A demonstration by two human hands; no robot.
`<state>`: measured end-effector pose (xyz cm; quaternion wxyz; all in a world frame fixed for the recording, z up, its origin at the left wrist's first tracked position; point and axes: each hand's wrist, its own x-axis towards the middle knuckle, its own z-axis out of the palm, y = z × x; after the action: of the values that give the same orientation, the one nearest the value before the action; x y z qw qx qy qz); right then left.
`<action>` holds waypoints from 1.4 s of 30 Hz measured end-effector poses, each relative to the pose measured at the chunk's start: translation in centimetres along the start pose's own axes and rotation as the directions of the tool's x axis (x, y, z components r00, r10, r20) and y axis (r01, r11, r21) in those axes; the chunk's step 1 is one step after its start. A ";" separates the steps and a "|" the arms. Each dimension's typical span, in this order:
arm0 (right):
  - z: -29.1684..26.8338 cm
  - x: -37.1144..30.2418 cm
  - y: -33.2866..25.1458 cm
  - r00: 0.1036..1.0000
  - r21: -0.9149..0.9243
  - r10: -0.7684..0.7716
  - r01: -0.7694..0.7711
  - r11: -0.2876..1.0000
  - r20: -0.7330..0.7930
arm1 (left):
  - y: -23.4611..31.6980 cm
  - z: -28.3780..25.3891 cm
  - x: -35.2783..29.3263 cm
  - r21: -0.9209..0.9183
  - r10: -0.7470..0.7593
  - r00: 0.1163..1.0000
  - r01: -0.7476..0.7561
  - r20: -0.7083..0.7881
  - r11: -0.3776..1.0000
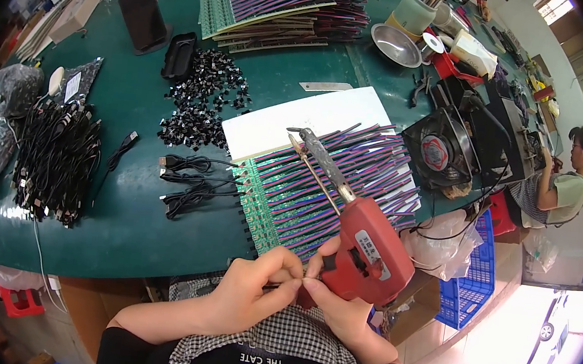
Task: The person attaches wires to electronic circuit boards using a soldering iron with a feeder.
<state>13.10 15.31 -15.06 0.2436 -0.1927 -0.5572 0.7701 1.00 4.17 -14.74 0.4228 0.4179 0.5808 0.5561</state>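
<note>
My right hand [342,309] is closed round the grip of a red soldering gun [397,253], whose dark tip and thin solder guide tube point up and away over the circuit boards. My left hand [252,286] is pinched close against the right hand's thumb and fingertips. Something thin and dark shows there, too small to name. Just beyond lies a green panel of small circuit boards [260,211] with rows of purple, red and black wires [334,179]. Black USB cables [191,193] lie against the panel's left edge. A white sheet [261,133] lies under the panel.
Left stand a heap of black cables [59,165] and a pile of small black connectors [204,102]. At the back are stacked wired panels [281,10] and a metal bowl [396,45]. A fan [437,151] stands right, above a blue crate [469,279]. Another person [564,186] sits far right.
</note>
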 end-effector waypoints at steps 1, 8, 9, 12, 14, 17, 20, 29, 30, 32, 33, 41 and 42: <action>0.2 0.0 0.0 0.999 -0.021 -0.033 0.033 0.999 -0.020 | -0.1 0.0 -0.1 0.001 0.006 1.000 -0.006 -0.001 1.000; 0.2 -0.7 0.4 0.997 -0.005 -0.077 0.077 0.997 -0.002 | -0.1 0.0 -0.7 -0.520 -0.168 0.971 0.232 0.168 0.822; 0.2 -0.8 0.3 0.999 0.015 -0.048 0.048 0.999 0.006 | -0.1 0.1 -0.8 -0.533 -0.162 0.972 0.229 0.169 0.815; 0.4 -1.2 -0.2 0.999 0.062 -0.031 0.028 0.998 0.044 | 0.5 0.4 -1.0 -0.500 -0.211 0.965 0.261 0.155 0.826; 0.4 -1.6 -0.5 0.996 0.091 -0.045 0.038 0.995 0.077 | 0.4 1.1 -1.3 -0.494 -0.184 0.974 0.224 0.128 0.840; -0.3 -2.3 -0.5 0.990 0.012 -0.085 0.084 0.996 0.111 | 0.8 2.1 -1.4 -0.474 -0.175 0.979 0.205 0.106 0.857; -1.8 -3.2 0.2 0.983 -0.195 -0.151 0.169 0.966 0.107 | 0.9 3.7 -1.3 -0.438 -0.195 0.978 0.206 0.071 0.875; -4.1 -2.4 -0.7 0.978 -0.108 -0.180 0.192 0.975 0.109 | 2.4 4.8 -1.0 -0.411 -0.309 0.947 0.246 -0.091 0.878; -3.6 -2.2 -0.7 0.983 -0.056 -0.147 0.153 0.987 0.112 | 2.4 4.9 -1.0 -0.374 -0.305 0.947 0.246 -0.106 0.894; -3.6 -2.0 -0.6 0.990 0.012 -0.065 0.064 0.998 0.125 | 2.2 4.9 -0.7 -0.342 -0.301 0.946 0.245 -0.122 0.907; -3.5 -1.8 -0.6 0.992 0.050 -0.037 0.031 0.998 0.122 | 2.0 4.8 -0.6 -0.332 -0.294 0.947 0.238 -0.127 0.913; -3.6 -0.8 0.9 0.984 -0.147 -0.038 0.065 0.987 0.176 | 1.4 3.9 -0.2 -0.275 -0.304 0.936 0.250 -0.178 0.929; -3.5 -0.7 1.2 0.986 -0.163 -0.068 0.093 0.982 0.155 | 1.2 3.8 -0.1 -0.310 -0.299 0.939 0.237 -0.171 0.921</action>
<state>15.51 17.28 -17.27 0.2152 -0.1321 -0.6448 0.7215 4.71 5.20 -13.63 0.4856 0.2064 0.5889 0.6122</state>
